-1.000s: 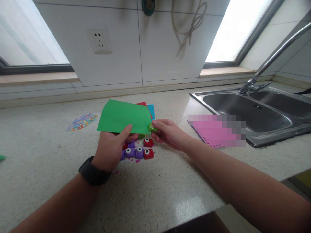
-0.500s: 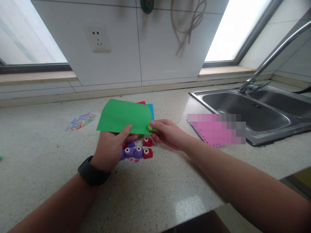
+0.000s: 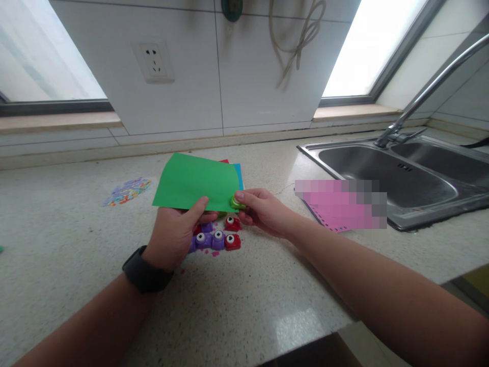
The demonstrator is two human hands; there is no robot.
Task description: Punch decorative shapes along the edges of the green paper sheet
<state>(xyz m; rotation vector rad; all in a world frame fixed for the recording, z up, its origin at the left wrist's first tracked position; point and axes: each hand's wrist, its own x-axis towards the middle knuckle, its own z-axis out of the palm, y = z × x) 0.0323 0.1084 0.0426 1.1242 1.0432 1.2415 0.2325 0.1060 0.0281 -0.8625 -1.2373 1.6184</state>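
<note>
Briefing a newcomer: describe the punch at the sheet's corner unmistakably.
Left of the sink, the left hand holds a green sheet. At its near right corner the right hand pinches the punch: lime green, unlike the red punches and purple punches nearby.

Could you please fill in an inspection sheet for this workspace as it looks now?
Surface: speckled countertop, with a bright reflection near its front edge.
Work things: green paper sheet, held; lime-green craft punch at its near right corner; red craft punches and purple craft punches below; blue paper peeking out behind.
Clutter: multicoloured paper scraps at the left; pink paper scraps by the punches; pink sheet with edge holes, partly pixelated, near the sink.
Grips: left grip holds the sheet's near edge; right grip pinches the lime-green punch, thumb on top.
Cables: off-white cable or hose, looped against the wall.
Surroundings: metal sink, faucet, wall socket.
</note>
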